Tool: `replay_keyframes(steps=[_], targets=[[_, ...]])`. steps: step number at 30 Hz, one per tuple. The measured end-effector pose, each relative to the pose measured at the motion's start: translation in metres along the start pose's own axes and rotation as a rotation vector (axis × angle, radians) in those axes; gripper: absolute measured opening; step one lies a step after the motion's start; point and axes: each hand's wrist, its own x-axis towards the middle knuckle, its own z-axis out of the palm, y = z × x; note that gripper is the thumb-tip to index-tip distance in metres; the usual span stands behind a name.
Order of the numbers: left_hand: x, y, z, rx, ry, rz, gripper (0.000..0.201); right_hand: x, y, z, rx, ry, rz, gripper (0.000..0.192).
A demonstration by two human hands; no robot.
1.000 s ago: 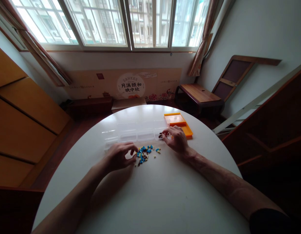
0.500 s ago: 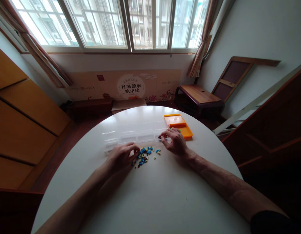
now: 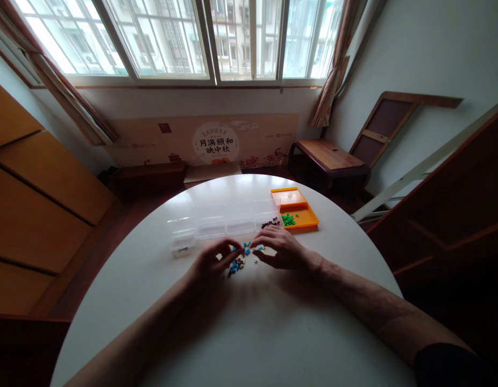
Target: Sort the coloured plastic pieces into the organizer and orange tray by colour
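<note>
Pulled back from the clear compartment box (image 3: 228,221) since a second ago, the right hand (image 3: 282,251) now meeting the left hand (image 3: 212,263) over the pile of small bricks (image 3: 241,258) at mid-table. Both curling loosely, fingertips pinching at the blue and pale pieces; whether either is gripping one, cannot tell. Risking a scatter across the white table (image 3: 249,333) if a finger sweeps the heap. Uncovering brown bits (image 3: 270,223) in the box's end cell and green bits (image 3: 288,219) on the orange tray (image 3: 303,212). Hiding part of the pile under the hands.

Left hand (image 3: 211,264) and right hand (image 3: 279,251) meet over small bricks (image 3: 240,258).
</note>
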Motion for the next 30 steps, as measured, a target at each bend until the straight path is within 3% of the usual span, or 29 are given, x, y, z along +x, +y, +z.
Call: replay_keyframes(steps=[7,23,26,30], targets=[[0.002,0.003,0.005,-0.011,-0.046,0.069,0.017,0.001,0.0,0.005,0.034,-0.001,0.001,0.013],[0.001,0.004,0.006,0.054,0.002,0.096,0.02,-0.001,0.0,0.004,0.029,0.003,-0.014,0.004],[0.0,0.002,0.003,0.124,0.068,0.092,0.016,-0.002,0.006,-0.002,-0.026,0.057,0.047,0.005],[-0.002,-0.004,-0.011,0.273,0.102,0.143,0.013,-0.007,0.021,-0.008,-0.172,0.224,0.268,0.011]])
